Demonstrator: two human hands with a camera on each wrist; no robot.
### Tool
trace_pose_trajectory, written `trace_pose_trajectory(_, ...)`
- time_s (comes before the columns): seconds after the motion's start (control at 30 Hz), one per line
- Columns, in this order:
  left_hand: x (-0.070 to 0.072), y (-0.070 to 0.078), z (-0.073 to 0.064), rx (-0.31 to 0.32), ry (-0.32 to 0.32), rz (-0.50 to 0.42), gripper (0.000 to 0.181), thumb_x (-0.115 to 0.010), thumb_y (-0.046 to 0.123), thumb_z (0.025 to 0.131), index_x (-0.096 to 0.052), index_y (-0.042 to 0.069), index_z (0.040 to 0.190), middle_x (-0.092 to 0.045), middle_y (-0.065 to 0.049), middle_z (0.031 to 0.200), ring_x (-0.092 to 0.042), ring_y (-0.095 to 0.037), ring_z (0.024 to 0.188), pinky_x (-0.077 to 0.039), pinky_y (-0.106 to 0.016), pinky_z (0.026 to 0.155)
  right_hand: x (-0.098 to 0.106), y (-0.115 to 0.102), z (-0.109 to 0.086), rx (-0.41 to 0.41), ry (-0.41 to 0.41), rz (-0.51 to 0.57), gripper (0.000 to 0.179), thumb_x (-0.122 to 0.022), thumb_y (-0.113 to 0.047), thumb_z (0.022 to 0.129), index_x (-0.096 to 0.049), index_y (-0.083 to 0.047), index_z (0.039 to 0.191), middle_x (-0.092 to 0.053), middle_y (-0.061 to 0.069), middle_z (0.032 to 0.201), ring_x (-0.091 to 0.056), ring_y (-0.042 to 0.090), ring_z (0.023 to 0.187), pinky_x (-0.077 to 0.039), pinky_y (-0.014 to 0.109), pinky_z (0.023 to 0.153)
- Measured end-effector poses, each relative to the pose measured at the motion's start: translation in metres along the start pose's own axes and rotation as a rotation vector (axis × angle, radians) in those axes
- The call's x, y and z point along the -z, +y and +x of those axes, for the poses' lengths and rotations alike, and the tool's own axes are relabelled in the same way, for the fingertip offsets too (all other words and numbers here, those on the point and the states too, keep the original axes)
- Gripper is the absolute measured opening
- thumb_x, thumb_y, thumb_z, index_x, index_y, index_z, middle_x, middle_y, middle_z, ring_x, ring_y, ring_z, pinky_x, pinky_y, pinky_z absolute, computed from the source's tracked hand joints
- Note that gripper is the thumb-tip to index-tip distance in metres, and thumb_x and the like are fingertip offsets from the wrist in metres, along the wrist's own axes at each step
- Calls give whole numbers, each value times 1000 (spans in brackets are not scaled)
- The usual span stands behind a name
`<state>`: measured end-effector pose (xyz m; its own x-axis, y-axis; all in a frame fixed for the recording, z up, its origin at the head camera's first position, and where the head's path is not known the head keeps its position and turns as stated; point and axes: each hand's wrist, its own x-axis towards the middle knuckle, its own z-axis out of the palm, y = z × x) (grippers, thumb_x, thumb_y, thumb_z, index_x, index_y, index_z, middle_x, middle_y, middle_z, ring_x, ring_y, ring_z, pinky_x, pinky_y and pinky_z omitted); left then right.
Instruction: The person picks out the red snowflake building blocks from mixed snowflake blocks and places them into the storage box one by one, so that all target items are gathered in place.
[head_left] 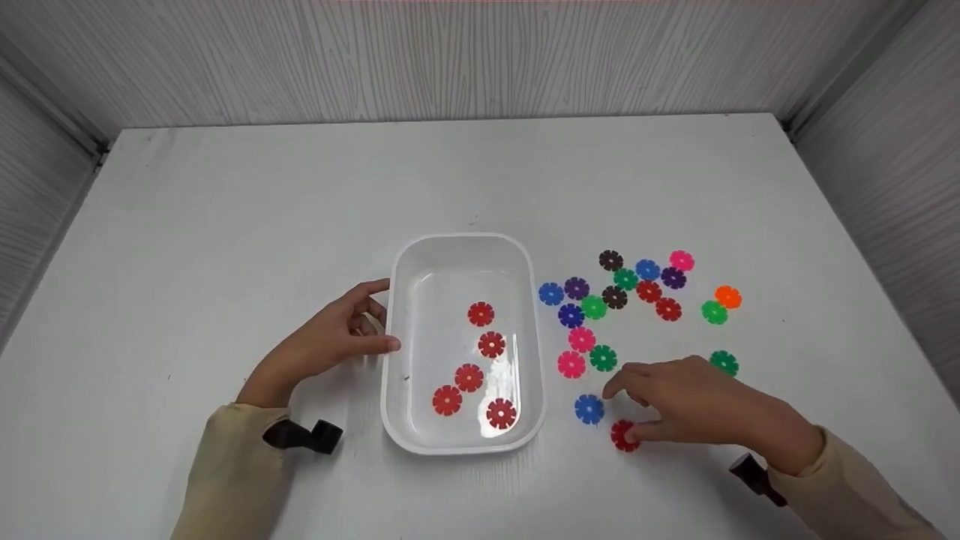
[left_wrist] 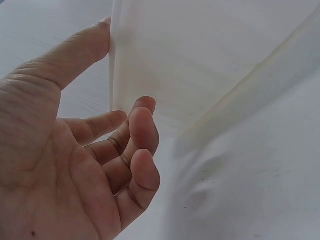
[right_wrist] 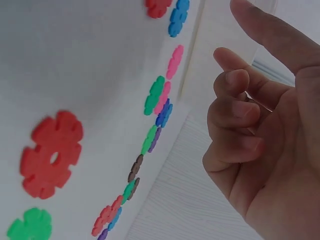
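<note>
A white plastic tray (head_left: pixel 463 447) stands mid-table with several red snowflake discs (head_left: pixel 491 344) on its floor. My left hand (head_left: pixel 330 334) holds the tray's left side, thumb over the rim and index fingertip against the wall; in the left wrist view the other fingers (left_wrist: pixel 144 170) curl beside the wall. Right of the tray, my right hand (head_left: pixel 694 401) hovers above the table with thumb and index finger apart. Its thumb overlaps a red disc (head_left: pixel 621 431) in the head view, and a blue disc (head_left: pixel 589 409) lies near the index fingertip. Another red disc (right_wrist: pixel 52 155) shows in the right wrist view.
Several mixed-colour discs (head_left: pixel 625 279) lie scattered right of the tray. An orange disc (head_left: pixel 728 297) and a green disc (head_left: pixel 715 312) touch farther right, with a green disc (head_left: pixel 724 363) beyond my right hand. Wood-patterned panels (head_left: pixel 450 60) border the white table (head_left: pixel 262 202).
</note>
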<state>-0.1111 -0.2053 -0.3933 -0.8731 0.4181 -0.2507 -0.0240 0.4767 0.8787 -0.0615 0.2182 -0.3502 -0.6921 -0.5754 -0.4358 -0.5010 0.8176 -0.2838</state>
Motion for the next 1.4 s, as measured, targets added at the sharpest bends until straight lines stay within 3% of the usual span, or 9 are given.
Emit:
trace_pose_trajectory(0.2, -2, -1, 1, 15, 0, -17, 82, -76, 29, 82, -31, 15, 149, -55, -10, 110, -60, -18, 83, -47, -28, 73, -13, 10, -4, 65, -20, 20, 47, -81, -37, 75, -63, -22, 116, -66, -6, 111, -62, 5, 84, -51, 22, 65)
trace_pose_trajectory(0.37, -2, -2, 1, 23, 2, -16, 82, -76, 29, 82, -31, 16, 149, -56, -10, 111, -60, -18, 82, -47, -28, 71, -18, 11, -3, 64, -39, 7, 48, -81, -35, 75, -62, -20, 116, -66, -5, 114, -65, 10, 94, -55, 28, 72)
trace_pose_trajectory(0.63, -1, -2, 1, 14, 7, -9, 81, -76, 29, 83, -31, 16, 149, -56, -10, 112, -60, -19, 83, -48, -29, 73, -21, 8, 1, 64, -8, -29, 45, -82, -29, 76, -62, -19, 115, -67, -6, 102, -63, 7, 85, -55, 27, 70)
trace_pose_trajectory(0.97, 0, -1, 0, 6, 7, -5, 82, -75, 29, 83, -30, 13, 150, -56, -13, 112, -59, -18, 84, -47, -28, 73, -22, 7, 5, -19, -44, -17, 50, -83, -35, 72, -60, -19, 113, -62, -11, 87, -52, -1, 72, -48, 21, 62)
trace_pose_trajectory(1.4, -1, 1, -1, 16, 16, 6, 81, -75, 30, 83, -31, 13, 149, -56, -12, 111, -59, -19, 84, -46, -30, 74, 1, -7, 7, 5, 105, -69, 45, -82, -32, 74, -61, -19, 111, -67, -8, 83, -52, -1, 64, -45, 17, 56)
